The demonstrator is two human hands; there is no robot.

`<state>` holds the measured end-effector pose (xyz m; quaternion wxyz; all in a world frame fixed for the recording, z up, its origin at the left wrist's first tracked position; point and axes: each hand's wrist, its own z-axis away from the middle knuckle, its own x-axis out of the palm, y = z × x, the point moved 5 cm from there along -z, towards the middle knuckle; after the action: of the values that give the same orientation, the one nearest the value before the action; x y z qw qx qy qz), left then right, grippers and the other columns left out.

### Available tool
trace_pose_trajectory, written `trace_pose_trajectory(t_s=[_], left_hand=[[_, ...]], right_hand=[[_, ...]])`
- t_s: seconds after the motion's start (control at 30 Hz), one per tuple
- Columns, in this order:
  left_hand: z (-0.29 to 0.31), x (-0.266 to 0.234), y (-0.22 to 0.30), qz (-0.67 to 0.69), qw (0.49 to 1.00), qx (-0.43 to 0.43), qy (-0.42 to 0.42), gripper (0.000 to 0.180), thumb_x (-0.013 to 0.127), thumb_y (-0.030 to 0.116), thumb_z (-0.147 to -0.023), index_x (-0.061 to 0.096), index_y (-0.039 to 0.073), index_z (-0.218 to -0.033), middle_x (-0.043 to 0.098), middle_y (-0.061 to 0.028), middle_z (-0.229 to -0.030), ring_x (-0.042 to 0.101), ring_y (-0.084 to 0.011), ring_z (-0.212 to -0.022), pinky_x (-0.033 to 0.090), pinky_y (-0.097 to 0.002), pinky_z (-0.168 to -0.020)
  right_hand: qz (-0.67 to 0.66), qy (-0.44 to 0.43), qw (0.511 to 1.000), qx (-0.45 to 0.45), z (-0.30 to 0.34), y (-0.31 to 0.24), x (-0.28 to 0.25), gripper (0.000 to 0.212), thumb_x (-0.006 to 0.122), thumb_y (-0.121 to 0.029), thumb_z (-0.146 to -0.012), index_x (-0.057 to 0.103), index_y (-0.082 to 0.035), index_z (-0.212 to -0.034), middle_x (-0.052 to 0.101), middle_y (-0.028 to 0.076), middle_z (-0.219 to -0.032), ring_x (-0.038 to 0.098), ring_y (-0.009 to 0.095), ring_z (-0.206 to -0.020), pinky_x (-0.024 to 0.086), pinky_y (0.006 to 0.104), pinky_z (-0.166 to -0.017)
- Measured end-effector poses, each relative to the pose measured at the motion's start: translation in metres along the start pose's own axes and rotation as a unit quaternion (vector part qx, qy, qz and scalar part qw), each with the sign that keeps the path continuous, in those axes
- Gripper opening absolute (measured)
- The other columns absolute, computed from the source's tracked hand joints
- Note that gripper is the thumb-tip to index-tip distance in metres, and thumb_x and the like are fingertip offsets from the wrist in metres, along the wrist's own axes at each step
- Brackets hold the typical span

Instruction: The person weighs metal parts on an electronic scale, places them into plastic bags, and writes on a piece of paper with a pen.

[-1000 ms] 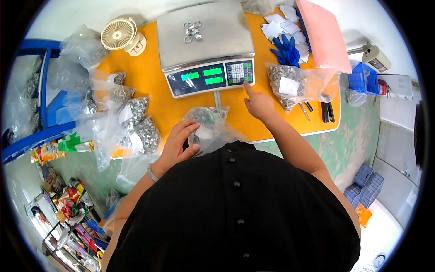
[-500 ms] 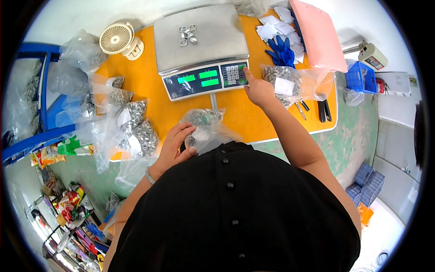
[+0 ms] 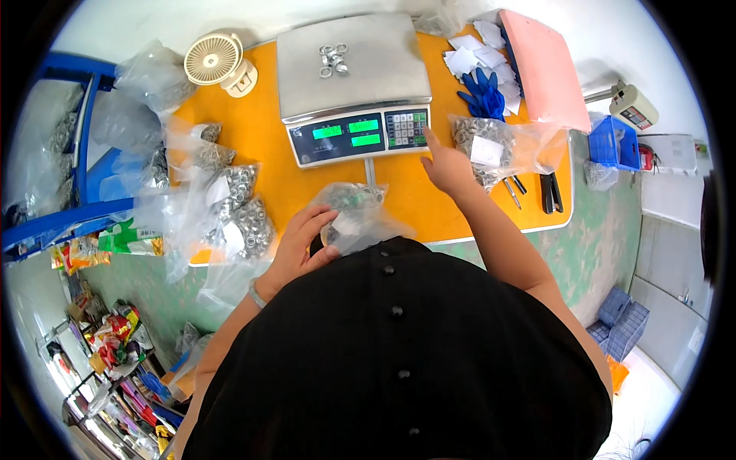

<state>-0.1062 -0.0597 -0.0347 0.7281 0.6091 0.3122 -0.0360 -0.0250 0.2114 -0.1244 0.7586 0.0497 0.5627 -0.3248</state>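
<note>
On the bare metal pan of a counting scale lies a small heap of metal rings. The scale's green displays are lit. My right hand holds nothing; its index finger is stretched out at the right edge of the keypad, with the thumb apart. Whether the fingertip presses a key cannot be seen. In front of me is a clear plastic bag with metal pieces and a white slip. My left hand curls its fingers over the bag's left side, and a dark patch shows between thumb and fingers.
Several bags of metal rings lie on the left, beside a blue rack and a beige fan. At right are another filled bag, blue gloves, paper slips, a stapler, pens and a pink board.
My right index finger has moved from the upper right keys down and slightly outward to the keypad's edge. My left hand stays at the bag. The whole view has shifted slightly.
</note>
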Motion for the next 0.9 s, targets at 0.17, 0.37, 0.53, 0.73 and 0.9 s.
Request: trace_pose_trajectory(t_s=[0.17, 0.37, 0.53, 0.73, 0.9], left_hand=[[0.006, -0.004, 0.003, 0.008, 1.0, 0.011, 0.003, 0.051, 0.058, 0.038, -0.079, 0.049, 0.005, -0.117, 0.044, -0.0156, -0.121, 0.041, -0.0324, -0.113, 0.031, -0.0378, -0.096], [0.012, -0.01, 0.01, 0.019, 1.0, 0.011, -0.018, 0.052, 0.059, 0.037, -0.079, 0.049, 0.004, -0.117, 0.045, -0.0156, -0.12, 0.041, -0.0321, -0.113, 0.032, -0.037, -0.096], [0.018, -0.012, 0.01, 0.021, 0.998, 0.039, -0.033, 0.052, 0.061, 0.036, -0.078, 0.049, 0.004, -0.117, 0.045, -0.0156, -0.119, 0.043, -0.0317, -0.112, 0.033, -0.0361, -0.095], [0.025, -0.014, 0.011, 0.029, 0.998, 0.025, -0.054, 0.052, 0.062, 0.035, -0.078, 0.049, 0.004, -0.117, 0.046, -0.0157, -0.12, 0.042, -0.0312, -0.112, 0.033, -0.0363, -0.095], [0.025, -0.016, 0.017, 0.023, 0.997, 0.012, -0.067, 0.052, 0.062, 0.034, -0.077, 0.049, 0.004, -0.118, 0.045, -0.0165, -0.121, 0.042, -0.0315, -0.113, 0.032, -0.0365, -0.096]], right_hand=[[0.006, -0.109, 0.992, -0.07, 0.05, -0.006, 0.055, 0.03, 0.053, -0.026, -0.081, 0.053, -0.006, -0.103, 0.062, 0.017, -0.089, 0.059, 0.034, -0.084, 0.046, 0.0437, -0.071], [-0.015, -0.219, 0.973, -0.075, 0.083, -0.014, 0.086, 0.029, 0.056, -0.026, -0.078, 0.056, -0.005, -0.098, 0.061, 0.017, -0.091, 0.058, 0.033, -0.088, 0.046, 0.0416, -0.076], [0.075, -0.257, 0.962, -0.048, 0.084, -0.016, 0.084, 0.028, 0.053, -0.022, -0.079, 0.057, -0.004, -0.1, 0.061, 0.017, -0.096, 0.058, 0.032, -0.091, 0.046, 0.041, -0.079], [-0.023, -0.295, 0.955, -0.02, 0.083, -0.012, 0.095, 0.036, 0.049, -0.015, -0.08, 0.053, -0.007, -0.115, 0.058, 0.019, -0.106, 0.056, 0.033, -0.097, 0.045, 0.04, -0.081], [-0.047, -0.345, 0.937, -0.025, 0.072, 0.001, 0.125, 0.044, 0.048, -0.014, -0.082, 0.044, -0.011, -0.126, 0.054, 0.019, -0.114, 0.053, 0.032, -0.103, 0.042, 0.0364, -0.086]])
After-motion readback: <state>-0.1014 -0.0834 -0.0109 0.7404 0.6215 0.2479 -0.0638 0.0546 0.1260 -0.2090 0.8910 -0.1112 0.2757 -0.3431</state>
